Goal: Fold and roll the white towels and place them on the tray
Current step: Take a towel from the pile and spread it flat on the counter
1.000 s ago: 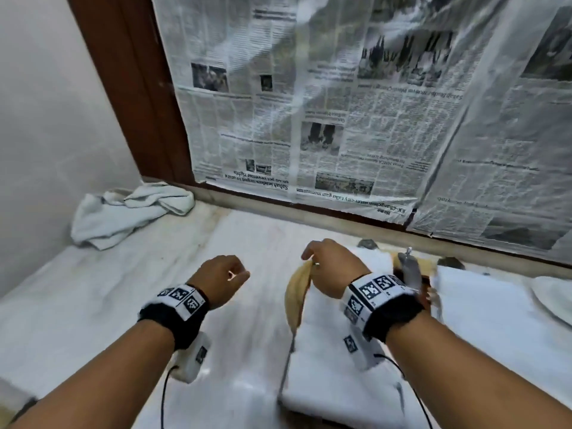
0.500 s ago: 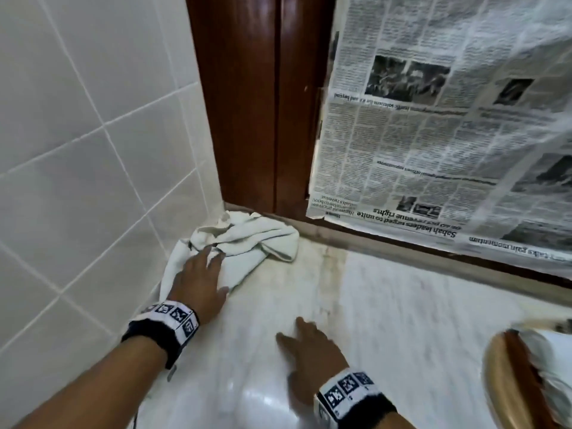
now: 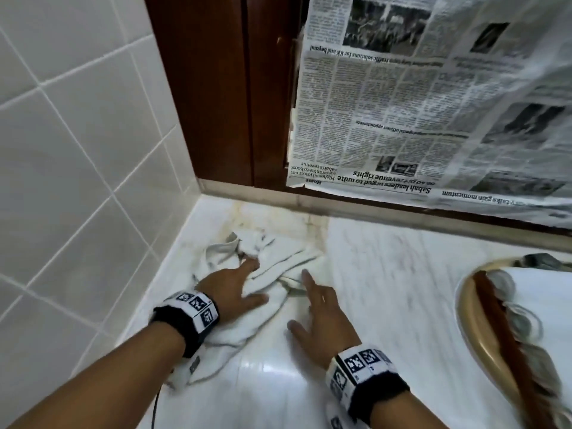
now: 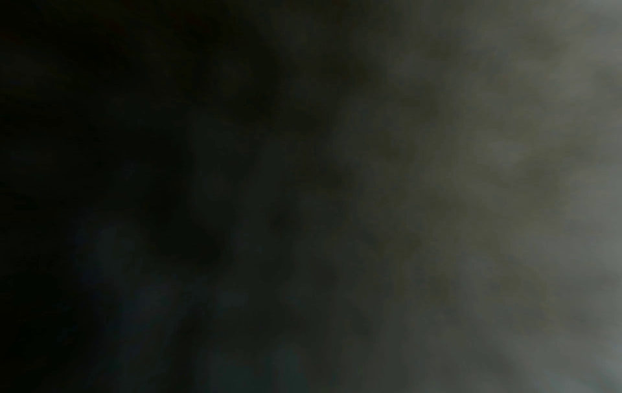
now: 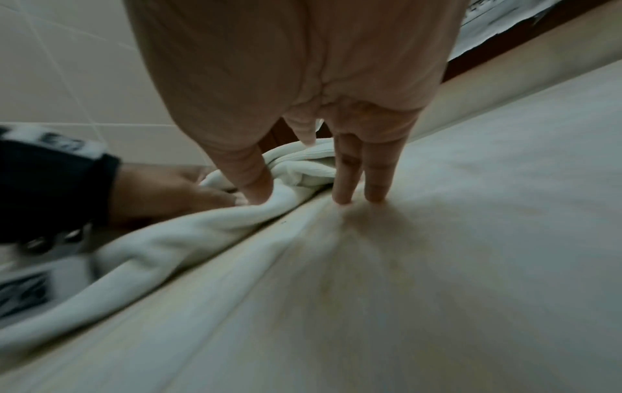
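Headline "Sabah leaders urged to unite" on newspaper (image 3: pixel 433 97)

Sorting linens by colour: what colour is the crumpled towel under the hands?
White, plain, with no visible pattern; the crumpled towel shows best in the head view.

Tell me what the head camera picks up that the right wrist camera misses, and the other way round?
Only the head view shows the oval tan tray with rolled white towels and the printed newspaper sheets. Only the right wrist view shows the right hand's fingertips touching the white marble counter and its thumb against the cloth. Both show the crumpled white towel, the left hand on it, and the right hand.
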`<control>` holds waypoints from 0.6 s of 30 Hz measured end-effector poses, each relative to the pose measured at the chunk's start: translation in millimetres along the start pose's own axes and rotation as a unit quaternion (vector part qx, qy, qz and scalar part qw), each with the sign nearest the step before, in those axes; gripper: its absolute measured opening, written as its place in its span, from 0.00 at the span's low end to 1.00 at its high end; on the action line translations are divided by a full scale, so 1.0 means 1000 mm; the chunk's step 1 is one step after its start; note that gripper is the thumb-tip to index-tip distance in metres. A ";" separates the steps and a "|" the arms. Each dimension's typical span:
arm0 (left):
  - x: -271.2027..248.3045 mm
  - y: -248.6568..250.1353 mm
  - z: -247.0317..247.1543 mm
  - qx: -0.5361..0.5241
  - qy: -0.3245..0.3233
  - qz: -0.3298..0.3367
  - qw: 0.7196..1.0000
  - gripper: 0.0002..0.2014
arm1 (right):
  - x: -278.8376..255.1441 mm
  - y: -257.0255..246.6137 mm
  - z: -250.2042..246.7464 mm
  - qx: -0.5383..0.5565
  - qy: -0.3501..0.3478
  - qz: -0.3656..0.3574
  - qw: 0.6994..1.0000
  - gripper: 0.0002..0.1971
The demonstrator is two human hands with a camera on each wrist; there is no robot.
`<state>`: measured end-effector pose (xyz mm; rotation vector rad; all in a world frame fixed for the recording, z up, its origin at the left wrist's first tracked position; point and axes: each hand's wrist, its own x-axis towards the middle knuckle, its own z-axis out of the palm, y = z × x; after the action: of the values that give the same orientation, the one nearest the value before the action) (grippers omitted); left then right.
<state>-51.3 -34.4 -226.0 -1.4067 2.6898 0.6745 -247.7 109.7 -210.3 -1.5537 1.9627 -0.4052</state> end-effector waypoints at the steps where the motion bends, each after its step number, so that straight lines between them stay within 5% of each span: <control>1: -0.022 0.017 0.011 -0.008 0.005 0.016 1.000 0.41 | -0.006 0.003 0.001 0.003 0.010 -0.003 1.000 0.48; 8: -0.152 0.096 0.082 -0.137 0.009 0.104 0.985 0.20 | -0.123 0.035 0.002 -0.037 0.002 0.012 0.999 0.19; 13: -0.236 0.157 0.091 -0.131 0.000 0.082 0.988 0.11 | -0.209 0.059 0.006 -0.028 -0.056 -0.020 0.998 0.11; 18: -0.289 0.191 0.078 -0.118 0.120 0.085 0.982 0.11 | -0.267 0.052 0.005 0.000 -0.088 -0.078 0.993 0.12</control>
<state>-44.6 314.9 -163.1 -1.3981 3.0327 0.9193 -247.8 379.3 -174.1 -1.6882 1.7152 -0.3194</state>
